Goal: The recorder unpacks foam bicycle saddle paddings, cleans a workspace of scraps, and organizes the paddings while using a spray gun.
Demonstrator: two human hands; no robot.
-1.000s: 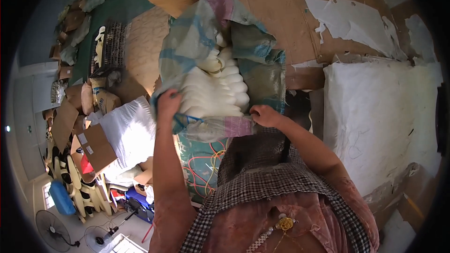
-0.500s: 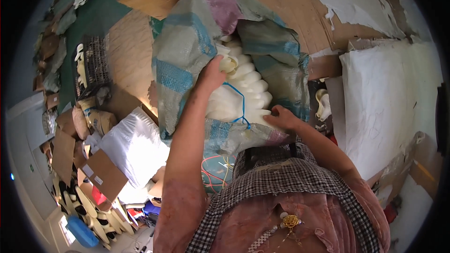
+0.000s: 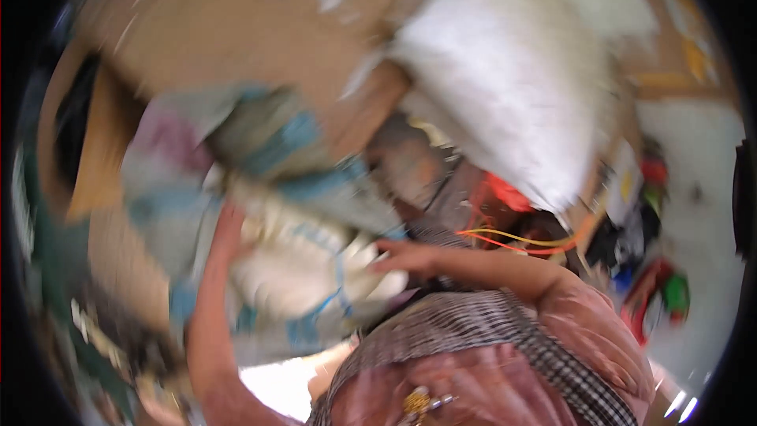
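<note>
A woven plastic sack (image 3: pixel 169 170), grey-green with blue and pink patches, lies open in front of me. In its mouth is a bundle of cream-white, round-ended pieces (image 3: pixel 288 256) that look like shoe soles. Blue string (image 3: pixel 340 280) crosses the bundle and is knotted near its lower right. My left hand (image 3: pixel 231 230) rests at the bundle's left side; motion blur hides how its fingers are set. At the right edge, my right hand (image 3: pixel 406 258) touches the pieces, its fingers stretched out and apart.
Brown cardboard (image 3: pixel 260 39) spreads beyond the sack. A large white packed bag (image 3: pixel 505 87) stands to the right. Orange and yellow cords (image 3: pixel 524 244) run beside my right arm, near red and green objects (image 3: pixel 662 296). A curved brown board (image 3: pixel 102 150) stands at the left.
The view has swung right, so the sack and both hands sit further left and lower. The large white bag fills more of the picture. Both hands remain at the bundle.
</note>
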